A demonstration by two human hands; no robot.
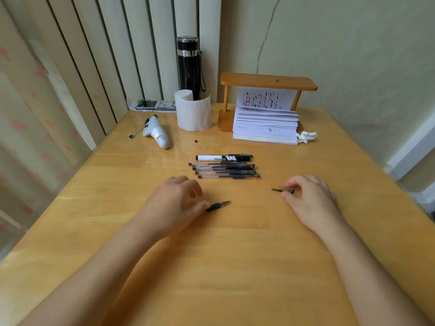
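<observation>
My left hand (176,203) holds a black gel pen (219,205) low over the wooden table (235,255), its uncapped tip pointing right; most of the barrel is hidden under my fingers. My right hand (308,198) pinches a small dark pen cap (281,190) between thumb and fingers, its clip pointing left. Hand and hand are about a pen's length apart. Just beyond them lie several capped clear gel pens (226,171) in a row, with a white and black marker (223,157) behind them.
At the back stand a black flask (189,64), a paper roll (193,111), a wooden shelf (268,82) over a stack of marked white sheets (266,123), and a crumpled tissue (307,136). A white controller (156,132) lies at back left. Crumbs (195,141) dot the table.
</observation>
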